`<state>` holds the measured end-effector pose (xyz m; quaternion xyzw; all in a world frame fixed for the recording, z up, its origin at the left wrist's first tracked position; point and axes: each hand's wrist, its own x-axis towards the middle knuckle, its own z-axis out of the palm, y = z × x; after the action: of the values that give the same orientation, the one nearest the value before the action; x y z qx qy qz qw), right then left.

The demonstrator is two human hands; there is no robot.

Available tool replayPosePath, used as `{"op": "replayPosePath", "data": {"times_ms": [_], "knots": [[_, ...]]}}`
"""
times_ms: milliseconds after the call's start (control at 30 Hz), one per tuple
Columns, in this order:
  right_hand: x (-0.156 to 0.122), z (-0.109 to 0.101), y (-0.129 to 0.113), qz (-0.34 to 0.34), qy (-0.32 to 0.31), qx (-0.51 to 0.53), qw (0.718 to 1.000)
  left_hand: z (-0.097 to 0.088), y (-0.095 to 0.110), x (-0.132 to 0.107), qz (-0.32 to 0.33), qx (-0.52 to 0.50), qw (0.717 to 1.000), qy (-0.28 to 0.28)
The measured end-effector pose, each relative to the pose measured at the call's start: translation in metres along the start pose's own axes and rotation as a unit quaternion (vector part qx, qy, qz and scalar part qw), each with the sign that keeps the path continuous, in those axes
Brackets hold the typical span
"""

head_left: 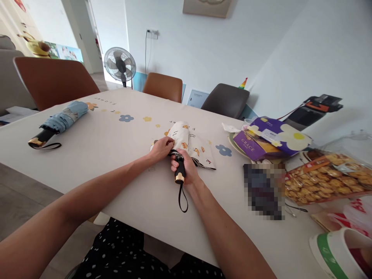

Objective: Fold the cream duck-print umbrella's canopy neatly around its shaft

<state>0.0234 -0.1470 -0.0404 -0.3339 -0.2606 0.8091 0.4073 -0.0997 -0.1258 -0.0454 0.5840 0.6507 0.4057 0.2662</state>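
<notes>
lying on the table well to the left of the left grip, a light-blue umbrella is rolled narrow, its dark handle pointing toward the near side. farther off beyond it stand a brown chair and, past the table's far edge, a fan. the left grip is pinched on the cloth of a white patterned umbrella, close to where the canopy meets the handle. this umbrella lies just ahead of the two grips, partly rolled. the right grip is closed around its black handle, with the gold-colored end and a wrist strap showing on the near side of that grip. just ahead and to the right of the right grip, a loose flap of the canopy spreads flat. well to the right of the right grip are a purple box, a masked-out thing that i cannot name, a clear pack of biscuits and a white container with a green band. the step in hand looks like gathering and wrapping the canopy; the next move seems to call for a steady right hold on the handle while the left draws the loose flap snugly around the roll.
</notes>
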Motion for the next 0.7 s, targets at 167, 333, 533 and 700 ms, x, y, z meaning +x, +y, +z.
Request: {"op": "replayPosePath", "data": {"times_ms": [167, 333, 533, 700], "knots": [[0.0, 0.001, 0.003, -0.007, 0.016, -0.002, 1.0, -0.001, 0.0, 0.0, 0.004, -0.039, 0.999, 0.006], [0.0, 0.001, 0.003, -0.01, 0.012, -0.028, 0.999, 0.003, 0.02, -0.003, 0.088, -0.016, 0.996, 0.029], [-0.001, -0.001, 0.001, -0.018, 0.017, -0.07, 0.997, 0.014, 0.042, 0.014, -0.028, -0.04, 0.998, -0.051], [-0.003, -0.005, 0.002, -0.005, -0.01, -0.151, 0.989, 0.008, 0.043, 0.046, -0.169, -0.289, 0.939, -0.077]]}}
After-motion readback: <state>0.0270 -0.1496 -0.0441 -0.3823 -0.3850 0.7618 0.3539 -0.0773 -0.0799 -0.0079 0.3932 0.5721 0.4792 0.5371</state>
